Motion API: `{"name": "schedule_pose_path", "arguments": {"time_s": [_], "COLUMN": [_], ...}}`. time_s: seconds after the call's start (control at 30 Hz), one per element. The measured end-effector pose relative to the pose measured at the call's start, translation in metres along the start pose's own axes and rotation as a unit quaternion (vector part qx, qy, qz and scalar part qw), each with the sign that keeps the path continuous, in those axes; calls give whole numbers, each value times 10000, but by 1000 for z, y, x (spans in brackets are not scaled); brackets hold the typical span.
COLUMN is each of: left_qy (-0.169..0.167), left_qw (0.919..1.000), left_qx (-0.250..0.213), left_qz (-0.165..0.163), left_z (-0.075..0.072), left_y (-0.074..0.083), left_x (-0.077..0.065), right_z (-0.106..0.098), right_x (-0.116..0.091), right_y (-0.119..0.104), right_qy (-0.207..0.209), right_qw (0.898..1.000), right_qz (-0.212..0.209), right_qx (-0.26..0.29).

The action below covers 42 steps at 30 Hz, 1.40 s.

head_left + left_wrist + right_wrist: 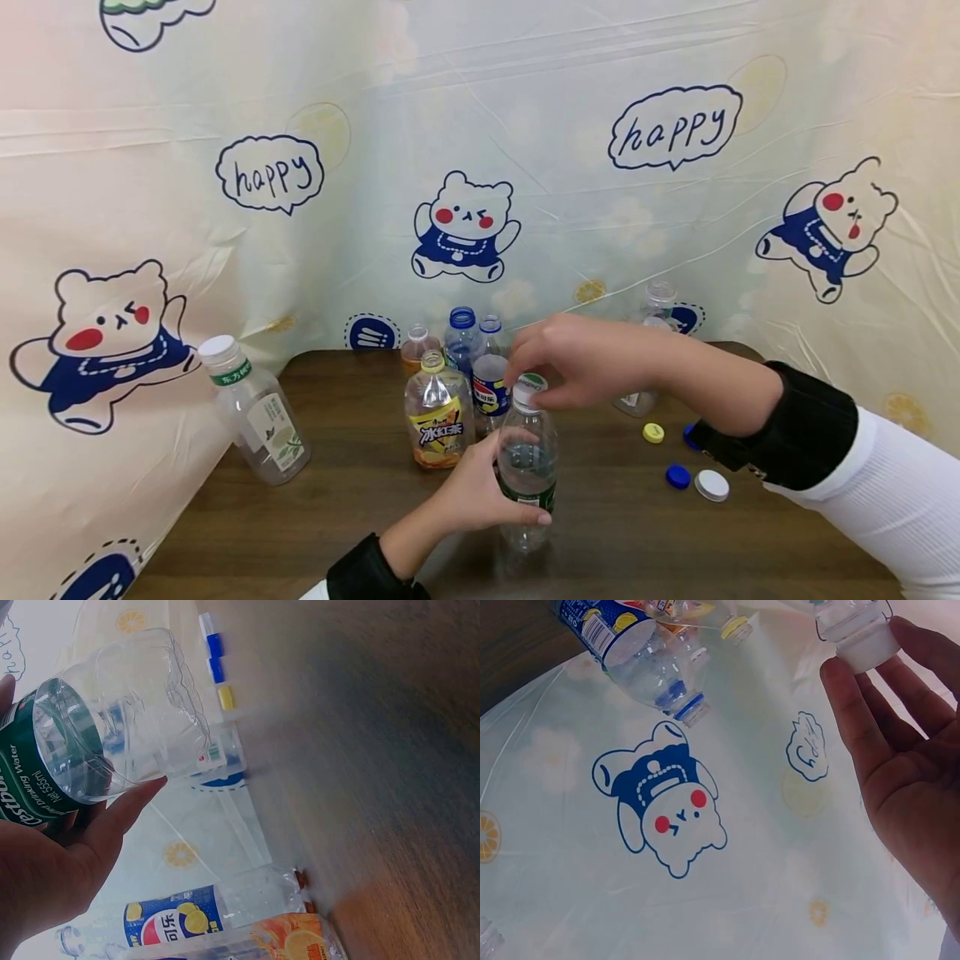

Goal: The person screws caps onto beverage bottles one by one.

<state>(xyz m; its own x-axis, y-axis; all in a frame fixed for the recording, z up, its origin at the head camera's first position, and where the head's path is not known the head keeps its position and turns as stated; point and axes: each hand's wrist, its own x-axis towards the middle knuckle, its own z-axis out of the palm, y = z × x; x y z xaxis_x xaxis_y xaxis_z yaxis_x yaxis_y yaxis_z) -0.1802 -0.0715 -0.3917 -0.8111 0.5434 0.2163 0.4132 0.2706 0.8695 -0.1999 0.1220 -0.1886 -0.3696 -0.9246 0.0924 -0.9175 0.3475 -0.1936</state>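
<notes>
A clear plastic water bottle [527, 454] with a green label stands roughly upright before me. My left hand [480, 492] grips it round the lower half, thumb across the front by the label. In the left wrist view, the ribbed base of the bottle [161, 697] shows beyond that hand [45, 877], close over the tabletop. At the top, my right hand [577, 358] pinches the white cap [529, 385], which has a green mark on its face. The right wrist view has the fingertips of this hand [900, 742] on either side of the cap [868, 646].
Just behind stand an iced tea bottle [438, 421], a blue-labelled cola bottle [491, 383], a blue-tinted bottle [461, 333] and an orange-labelled one [417, 346]. A white-capped bottle [262, 417] leans at left. Right lie a yellow cap [653, 432], blue cap [678, 477] and white cap [712, 485].
</notes>
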Motion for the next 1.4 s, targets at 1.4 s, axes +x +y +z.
{"name": "schedule_pose_path", "arguments": {"time_s": [1.4], "left_qy": [13], "left_qw": [10000], "left_qx": [-57], "left_qz": [-72], "left_z": [2], "left_y": [-3], "left_x": [-2], "right_z": [-5], "right_x": [1], "right_y": [-7], "right_qy": [-237], "right_qw": [9996], "right_qz": [-150], "right_qx": [51]}}
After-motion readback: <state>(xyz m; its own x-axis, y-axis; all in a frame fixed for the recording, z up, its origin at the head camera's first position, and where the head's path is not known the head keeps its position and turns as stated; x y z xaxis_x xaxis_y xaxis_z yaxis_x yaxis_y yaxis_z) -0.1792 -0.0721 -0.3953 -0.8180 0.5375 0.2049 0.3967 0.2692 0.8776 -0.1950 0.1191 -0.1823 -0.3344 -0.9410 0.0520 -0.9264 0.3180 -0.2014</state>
